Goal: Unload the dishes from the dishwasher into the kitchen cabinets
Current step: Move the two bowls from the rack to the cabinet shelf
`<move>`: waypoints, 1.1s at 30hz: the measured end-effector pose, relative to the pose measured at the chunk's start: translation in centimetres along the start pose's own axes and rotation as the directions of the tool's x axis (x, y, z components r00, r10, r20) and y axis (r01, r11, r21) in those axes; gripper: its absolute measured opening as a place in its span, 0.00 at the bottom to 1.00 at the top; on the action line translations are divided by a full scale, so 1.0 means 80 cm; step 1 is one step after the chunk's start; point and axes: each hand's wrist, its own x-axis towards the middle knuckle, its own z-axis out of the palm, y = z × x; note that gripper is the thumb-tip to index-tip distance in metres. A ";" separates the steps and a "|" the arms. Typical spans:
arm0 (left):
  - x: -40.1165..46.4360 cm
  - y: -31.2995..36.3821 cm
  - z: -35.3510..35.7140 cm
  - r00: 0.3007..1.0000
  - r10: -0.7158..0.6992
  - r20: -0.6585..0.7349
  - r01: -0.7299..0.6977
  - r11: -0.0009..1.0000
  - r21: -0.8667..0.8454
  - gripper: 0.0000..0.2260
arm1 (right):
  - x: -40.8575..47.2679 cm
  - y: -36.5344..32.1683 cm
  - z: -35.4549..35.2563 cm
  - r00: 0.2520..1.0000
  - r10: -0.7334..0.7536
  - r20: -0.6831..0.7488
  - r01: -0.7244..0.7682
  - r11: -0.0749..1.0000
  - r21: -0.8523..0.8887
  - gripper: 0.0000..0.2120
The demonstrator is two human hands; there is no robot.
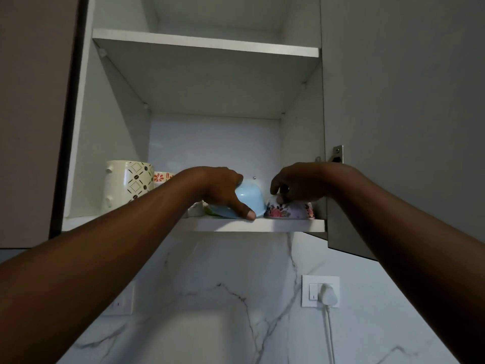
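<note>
Both arms reach up into an open wall cabinet. My left hand [223,191] grips an upside-down light blue bowl [250,199] on the bottom shelf [262,225], thumb along its rim at the shelf's front edge. To its right, my right hand [296,183] holds the base of an upside-down floral bowl [287,210] that rests on the same shelf. The two bowls sit side by side, nearly touching.
A cream patterned mug [128,183] stands at the shelf's left, with a flower-printed cup [162,177] behind it. The upper shelf [207,44] is seen from below. The cabinet door [393,127] hangs open at right. A wall socket with plug [321,291] sits on the marble backsplash.
</note>
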 end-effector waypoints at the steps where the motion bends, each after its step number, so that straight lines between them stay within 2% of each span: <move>1: 0.004 -0.001 0.000 1.000 -0.005 0.018 0.005 1.000 0.010 0.36 | -0.002 0.002 0.001 1.000 -0.003 -0.016 0.003 1.000 0.001 0.19; 11: 0.000 -0.014 -0.012 0.989 -0.090 0.114 0.087 0.996 0.030 0.39 | -0.001 0.005 0.022 0.992 -0.006 -0.129 0.011 0.999 0.039 0.16; 17: -0.018 -0.008 -0.043 0.979 -0.083 0.184 0.131 0.955 -0.265 0.34 | -0.002 0.006 0.025 0.988 -0.001 -0.152 0.010 0.998 0.057 0.16; 20: -0.022 -0.006 -0.049 0.969 -0.027 0.247 0.113 0.933 -0.341 0.35 | -0.003 0.007 0.026 0.989 -0.002 -0.151 0.012 0.998 0.066 0.17; 27: -0.003 -0.004 -0.025 0.953 -0.030 0.302 0.130 0.939 -0.317 0.26 | 0.000 0.006 0.026 0.987 0.002 -0.163 0.006 0.999 0.045 0.16; 30: 0.010 -0.009 -0.019 0.948 -0.100 0.302 0.189 0.941 -0.280 0.27 | 0.000 0.007 0.030 0.984 0.005 -0.176 0.002 0.999 0.037 0.16; 33: 0.015 -0.017 -0.012 0.947 -0.096 0.306 0.174 0.956 -0.238 0.28 | 0.000 0.008 0.031 0.982 -0.001 -0.189 0.009 0.999 0.043 0.16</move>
